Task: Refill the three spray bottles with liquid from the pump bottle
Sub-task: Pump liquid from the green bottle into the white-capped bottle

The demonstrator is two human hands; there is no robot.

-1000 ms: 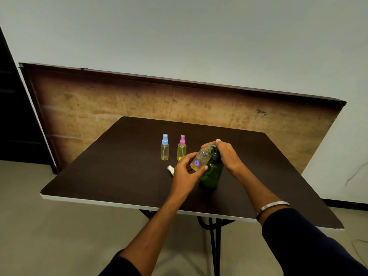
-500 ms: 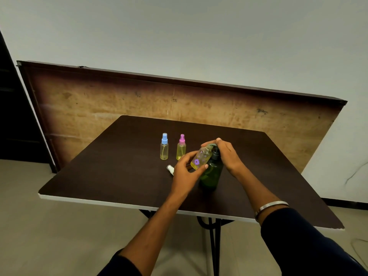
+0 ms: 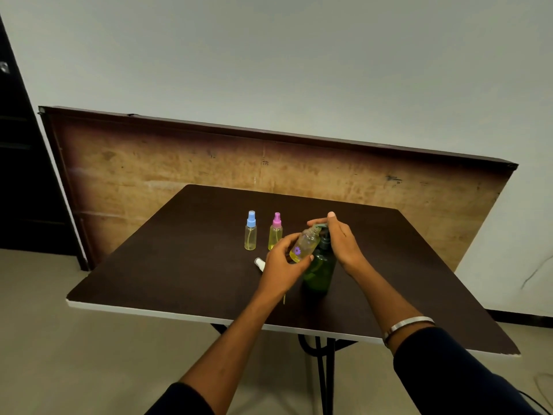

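Almost nothing moves since a second ago: left hand (image 3: 281,266) still grips the tilted, uncapped clear spray bottle with purple flower (image 3: 304,244) at the spout. Right hand (image 3: 339,239) fingers press the dark green pump bottle (image 3: 320,269); third refill likely continuing.

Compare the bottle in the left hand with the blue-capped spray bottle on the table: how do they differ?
The held bottle is tilted, with no cap on, its neck up at the green pump bottle's spout; the blue-capped bottle stands upright, capped. The left hand grips the held bottle; the blue-capped one stands untouched. The held bottle shows a purple flower mark; none shows on the other. Both are small, clear and hold yellowish liquid.
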